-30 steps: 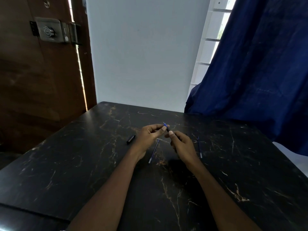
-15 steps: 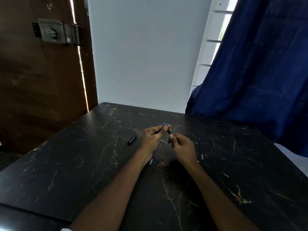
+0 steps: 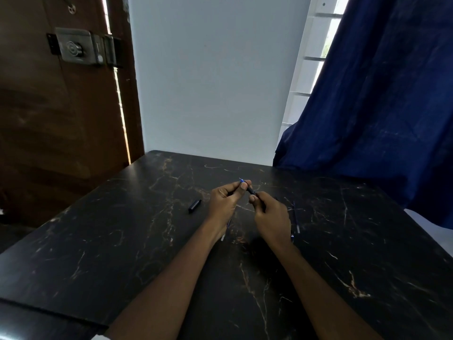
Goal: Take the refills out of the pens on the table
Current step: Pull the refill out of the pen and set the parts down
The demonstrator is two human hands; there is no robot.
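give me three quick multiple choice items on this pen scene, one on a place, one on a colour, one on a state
1. Where does the short black pen cap lie?
A. left of the left hand
B. right of the right hand
C. on the floor

2. What colour is the hanging curtain?
A. red
B. dark blue
C. white

3. How is the slim dark pen held?
A. lying free
B. by one hand
C. by both hands

A: the cap rests on the black marble table beyond the left hand.
B: its cloth is navy.
C: left hand and right hand each have a grip on it.

Glossy veined black marble table [image 3: 122, 241], matt blue cloth curtain [image 3: 380, 106]
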